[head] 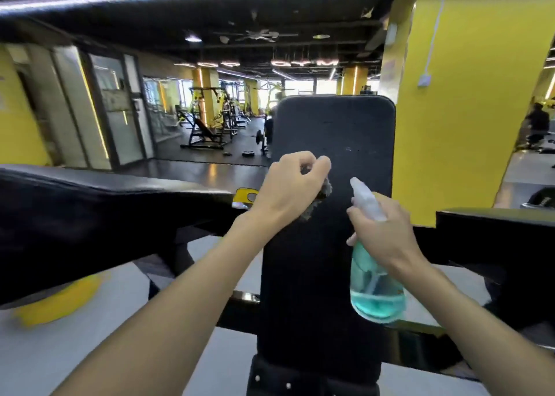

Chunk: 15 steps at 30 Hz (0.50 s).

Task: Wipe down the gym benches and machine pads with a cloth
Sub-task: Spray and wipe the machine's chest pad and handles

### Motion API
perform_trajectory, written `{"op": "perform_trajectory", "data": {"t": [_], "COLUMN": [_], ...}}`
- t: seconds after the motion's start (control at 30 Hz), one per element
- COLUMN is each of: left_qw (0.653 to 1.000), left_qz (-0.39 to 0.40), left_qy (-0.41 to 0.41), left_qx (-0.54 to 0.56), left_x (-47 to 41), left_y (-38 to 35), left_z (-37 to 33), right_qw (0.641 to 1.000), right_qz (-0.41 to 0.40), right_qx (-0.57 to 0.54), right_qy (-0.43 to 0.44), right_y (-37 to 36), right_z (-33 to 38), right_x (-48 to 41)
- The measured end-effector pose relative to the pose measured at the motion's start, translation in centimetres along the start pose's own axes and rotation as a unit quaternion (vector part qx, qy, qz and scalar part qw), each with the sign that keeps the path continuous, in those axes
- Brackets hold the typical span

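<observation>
Long black pad (336,131), matte, rounded top corners, tilted up at centre; lower end cut off by frame edge. Left hand (295,182) curled, fingers bunching grey fuzzy cloth (322,194) against pad's left side; most of cloth hidden under palm. Right hand (381,233) wraps neck of clear plastic spray bottle (375,293), over pad's right side, teal liquid in rounded base, nozzle near cloth. Trigger finger hard to make out. Second glossy black pad (90,203) at left, blurred.

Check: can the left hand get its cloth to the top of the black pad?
Probably yes. The left hand grips the cloth against the middle of the pad, and the face above it is bare. The right hand with the spray bottle sits beside, out of that path.
</observation>
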<state>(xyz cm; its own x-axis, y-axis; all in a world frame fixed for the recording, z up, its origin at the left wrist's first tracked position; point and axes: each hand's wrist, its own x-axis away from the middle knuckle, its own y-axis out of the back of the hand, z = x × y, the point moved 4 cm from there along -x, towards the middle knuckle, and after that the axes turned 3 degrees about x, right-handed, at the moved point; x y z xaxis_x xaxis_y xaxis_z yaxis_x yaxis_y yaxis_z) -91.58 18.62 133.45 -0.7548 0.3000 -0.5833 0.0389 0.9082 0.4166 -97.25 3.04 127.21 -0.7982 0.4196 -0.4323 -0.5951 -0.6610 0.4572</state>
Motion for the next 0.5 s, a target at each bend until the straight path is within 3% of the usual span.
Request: {"op": "perform_trajectory", "data": {"t": [0.27, 0.5], "left_qw": [0.974, 0.939], "left_qz": [-0.124, -0.212], "left_qy": [-0.031, -0.008], "left_qx": [-0.188, -0.272], "left_x": [6.3, 11.7], "left_y": [14.4, 24.2], "left_z": [-7.7, -12.3], "right_qw": [0.952, 0.907], "right_qz": [0.216, 0.318], "right_qx": [-0.193, -0.201], "right_qy": [0.099, 0.188], "right_y": [-2.9, -3.0], "right_z": [16.7, 24.8], "right_x": [2.9, 8.0]}}
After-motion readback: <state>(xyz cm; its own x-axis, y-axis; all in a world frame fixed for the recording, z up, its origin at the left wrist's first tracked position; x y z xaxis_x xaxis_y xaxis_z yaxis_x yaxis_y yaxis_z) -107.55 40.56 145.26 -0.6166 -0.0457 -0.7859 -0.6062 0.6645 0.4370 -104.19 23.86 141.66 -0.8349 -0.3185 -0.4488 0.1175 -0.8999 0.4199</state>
